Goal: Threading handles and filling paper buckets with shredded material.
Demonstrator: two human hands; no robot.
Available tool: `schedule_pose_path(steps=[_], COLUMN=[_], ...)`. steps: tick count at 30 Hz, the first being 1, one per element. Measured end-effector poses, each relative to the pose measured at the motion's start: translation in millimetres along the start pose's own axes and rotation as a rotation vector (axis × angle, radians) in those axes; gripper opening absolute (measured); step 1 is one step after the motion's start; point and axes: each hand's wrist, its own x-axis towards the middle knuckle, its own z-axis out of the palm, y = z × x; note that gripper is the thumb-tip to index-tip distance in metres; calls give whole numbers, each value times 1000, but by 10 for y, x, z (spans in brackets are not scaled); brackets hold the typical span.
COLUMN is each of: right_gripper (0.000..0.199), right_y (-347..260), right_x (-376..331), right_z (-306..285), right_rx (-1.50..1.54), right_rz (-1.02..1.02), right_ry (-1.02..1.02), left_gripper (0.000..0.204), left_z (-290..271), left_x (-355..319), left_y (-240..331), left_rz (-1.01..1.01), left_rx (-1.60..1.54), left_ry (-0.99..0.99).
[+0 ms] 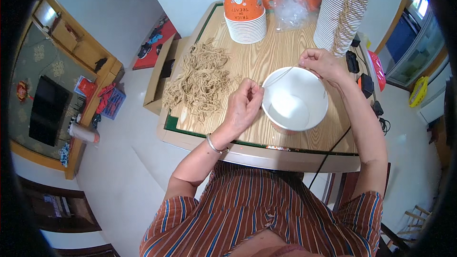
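Observation:
A white paper bucket (295, 105) stands open on the wooden table (257, 57) in front of me. My left hand (245, 104) pinches one end of a thin cord (281, 74) at the bucket's left rim. My right hand (322, 63) holds the cord's other end at the bucket's far right rim. The cord spans the top of the bucket between both hands. A loose heap of tan cords (202, 81) lies on the table just left of my left hand.
Stacks of orange-and-white paper buckets (245, 12) stand at the table's far side, a tall one (342, 12) at the right with cords draped on it. A crumpled clear plastic bag (291, 9) lies between them. A black cable (333, 150) hangs off the near edge.

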Motion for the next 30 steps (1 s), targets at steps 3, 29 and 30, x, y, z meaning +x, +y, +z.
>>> schedule_pose_path(steps=[3, 29, 30], right_gripper=[11, 12, 10], right_y=[61, 801, 848], right_x=[8, -211, -247], right_z=[121, 130, 112], right_rx=[-37, 393, 396], right_rz=[-18, 137, 91], right_ry=[45, -169, -151], left_gripper=[17, 7, 5], left_z=[8, 44, 53], left_x=[-32, -62, -77], left_y=[51, 260, 244], left_rz=[-59, -385, -375], left_rx=[-119, -456, -436], left_ry=[-4, -96, -77])
